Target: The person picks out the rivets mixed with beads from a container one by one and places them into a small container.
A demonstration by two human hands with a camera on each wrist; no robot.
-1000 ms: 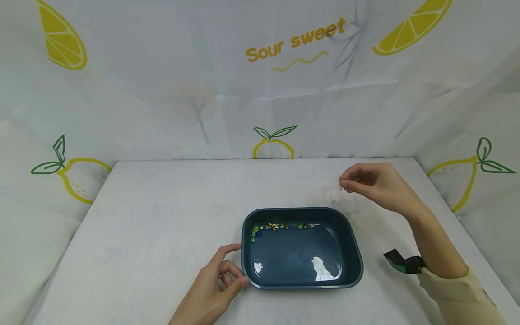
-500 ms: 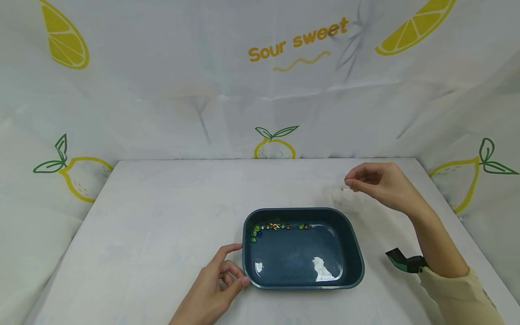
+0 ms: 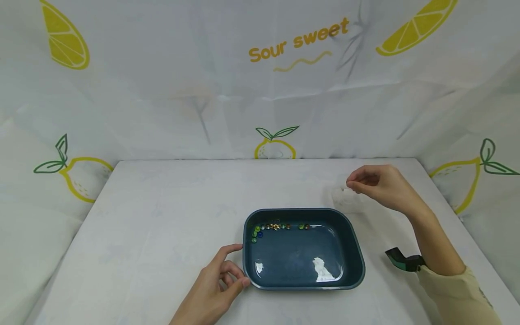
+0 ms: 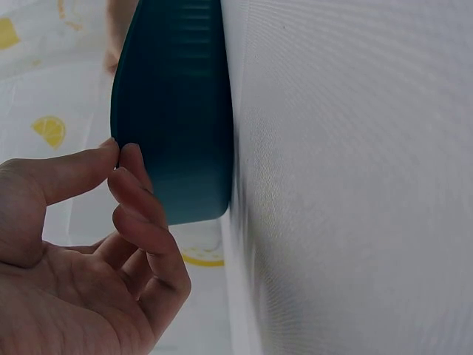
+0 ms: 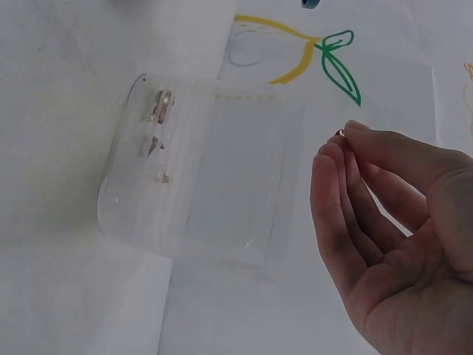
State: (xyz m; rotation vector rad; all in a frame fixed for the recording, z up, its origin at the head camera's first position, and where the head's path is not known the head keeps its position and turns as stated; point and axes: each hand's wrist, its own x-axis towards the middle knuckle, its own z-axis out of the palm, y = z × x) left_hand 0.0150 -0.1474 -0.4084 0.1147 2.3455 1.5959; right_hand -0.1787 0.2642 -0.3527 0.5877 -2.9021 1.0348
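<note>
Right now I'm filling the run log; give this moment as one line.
left hand: touches dark blue plastic tray corner | right hand: pinches tiny bead over clear plastic box | tray: coloured beads along far wall

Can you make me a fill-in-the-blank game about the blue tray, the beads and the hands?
1. The colourful beads lie along the ____ wall of the dark blue tray.
2. The ____ hand touches the tray's near corner.
3. The right hand pinches a tiny bead above a ____ plastic box.
4. The words printed on the backdrop read "Sour ____".

Missing words: far; left; clear; sweet
</note>
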